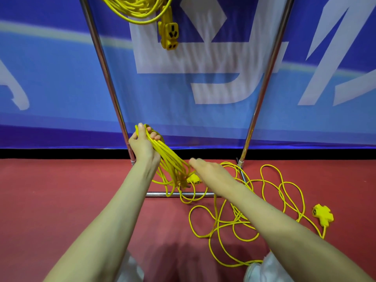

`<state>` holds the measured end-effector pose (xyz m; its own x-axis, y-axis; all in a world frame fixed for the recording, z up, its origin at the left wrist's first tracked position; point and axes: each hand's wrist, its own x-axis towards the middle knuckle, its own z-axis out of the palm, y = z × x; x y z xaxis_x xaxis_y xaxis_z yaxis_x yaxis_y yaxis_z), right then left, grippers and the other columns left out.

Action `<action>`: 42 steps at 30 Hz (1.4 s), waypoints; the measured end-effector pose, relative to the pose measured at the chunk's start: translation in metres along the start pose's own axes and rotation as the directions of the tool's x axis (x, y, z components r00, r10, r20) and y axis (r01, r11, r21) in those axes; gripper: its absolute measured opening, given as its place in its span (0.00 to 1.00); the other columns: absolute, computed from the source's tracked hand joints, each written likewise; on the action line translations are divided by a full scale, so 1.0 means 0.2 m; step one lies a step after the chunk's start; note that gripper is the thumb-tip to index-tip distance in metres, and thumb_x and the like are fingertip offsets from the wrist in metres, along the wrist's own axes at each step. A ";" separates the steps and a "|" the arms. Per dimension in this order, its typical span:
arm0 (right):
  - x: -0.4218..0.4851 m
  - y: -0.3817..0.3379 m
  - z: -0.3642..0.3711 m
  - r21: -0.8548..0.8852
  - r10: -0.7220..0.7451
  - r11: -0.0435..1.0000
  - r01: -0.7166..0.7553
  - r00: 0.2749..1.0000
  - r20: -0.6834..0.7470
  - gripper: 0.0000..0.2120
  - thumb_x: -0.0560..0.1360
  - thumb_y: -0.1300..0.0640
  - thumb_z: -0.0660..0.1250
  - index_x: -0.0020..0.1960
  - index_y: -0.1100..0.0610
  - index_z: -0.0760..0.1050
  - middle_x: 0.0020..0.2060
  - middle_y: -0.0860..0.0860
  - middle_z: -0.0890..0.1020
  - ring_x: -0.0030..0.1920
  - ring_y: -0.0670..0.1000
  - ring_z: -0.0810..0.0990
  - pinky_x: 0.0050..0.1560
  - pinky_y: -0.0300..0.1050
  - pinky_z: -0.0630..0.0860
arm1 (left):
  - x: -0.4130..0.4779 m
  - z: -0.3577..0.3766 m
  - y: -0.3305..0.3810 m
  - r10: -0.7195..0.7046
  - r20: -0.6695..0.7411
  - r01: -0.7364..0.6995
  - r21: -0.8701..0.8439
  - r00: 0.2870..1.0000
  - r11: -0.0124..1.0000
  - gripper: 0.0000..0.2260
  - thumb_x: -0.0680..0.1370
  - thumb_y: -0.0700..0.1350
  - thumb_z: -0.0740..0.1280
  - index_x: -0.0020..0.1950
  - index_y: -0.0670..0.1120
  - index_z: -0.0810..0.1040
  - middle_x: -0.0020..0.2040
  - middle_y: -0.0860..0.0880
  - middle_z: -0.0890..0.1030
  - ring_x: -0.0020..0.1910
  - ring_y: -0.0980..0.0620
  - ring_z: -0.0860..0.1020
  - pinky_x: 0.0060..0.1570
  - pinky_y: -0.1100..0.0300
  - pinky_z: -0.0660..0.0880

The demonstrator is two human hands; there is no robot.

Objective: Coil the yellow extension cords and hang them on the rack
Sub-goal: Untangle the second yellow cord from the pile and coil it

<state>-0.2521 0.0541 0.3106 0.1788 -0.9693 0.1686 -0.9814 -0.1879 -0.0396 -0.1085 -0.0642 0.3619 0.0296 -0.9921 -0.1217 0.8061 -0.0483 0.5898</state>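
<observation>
My left hand (143, 144) grips a bundle of yellow cord loops (169, 161) that hang down toward the floor in front of the rack's left post. My right hand (205, 167) reaches forward just right of the loops, fingers stretched out and blurred, and no cord shows in it. More loose yellow cord (270, 192) lies tangled on the red floor to the right, ending in a yellow socket block (322, 215). A finished yellow coil (140, 9) with a socket block (168, 35) hangs at the top of the rack.
The rack's chrome posts (105, 72) rise left and right, joined by a low bar (162, 193) on the red floor. A blue and white banner (203, 88) stands right behind the rack. My knees show at the bottom edge.
</observation>
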 end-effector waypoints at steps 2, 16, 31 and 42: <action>0.02 0.01 0.00 0.033 0.170 0.985 -0.169 0.985 -0.033 0.15 0.79 0.62 0.60 0.64 0.59 0.62 0.53 0.58 0.75 0.47 0.65 0.79 0.38 0.52 0.70 | -0.01 0.00 0.01 -0.064 0.000 0.064 -0.052 0.998 0.997 0.12 0.83 0.42 0.58 0.39 0.43 0.68 0.34 0.48 0.69 0.20 0.57 0.66 0.21 0.67 0.65; 0.07 0.00 0.00 0.851 0.458 0.156 -0.501 0.800 0.387 0.05 0.76 0.67 0.63 0.45 0.59 0.72 0.34 0.54 0.78 0.34 0.47 0.79 0.40 0.40 0.79 | -0.02 0.02 0.00 -0.081 0.024 0.083 -0.103 0.996 0.991 0.12 0.83 0.41 0.57 0.40 0.42 0.68 0.34 0.48 0.68 0.21 0.57 0.66 0.21 0.66 0.66; 0.04 0.04 -0.05 0.254 0.281 0.908 -0.333 0.934 0.220 0.17 0.72 0.71 0.58 0.59 0.59 0.69 0.51 0.59 0.80 0.53 0.63 0.78 0.50 0.53 0.76 | 0.06 -0.03 0.01 0.099 -0.128 -0.101 -0.008 0.987 0.995 0.12 0.82 0.41 0.60 0.39 0.41 0.68 0.33 0.47 0.69 0.22 0.56 0.68 0.23 0.64 0.67; 0.03 0.03 -0.14 0.249 -0.074 0.964 0.098 0.992 -0.102 0.12 0.77 0.54 0.66 0.59 0.55 0.71 0.51 0.51 0.78 0.46 0.56 0.79 0.43 0.53 0.76 | 0.04 -0.03 0.00 -0.244 -0.027 0.240 -0.088 0.970 0.967 0.12 0.82 0.42 0.61 0.40 0.40 0.69 0.32 0.48 0.69 0.20 0.56 0.68 0.21 0.66 0.67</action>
<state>-0.2580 0.0514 0.3387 0.2430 -0.9316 0.2702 -0.9108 -0.3150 -0.2670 -0.1041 -0.0716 0.3564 -0.1518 -0.9470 -0.2832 0.8384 -0.2751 0.4706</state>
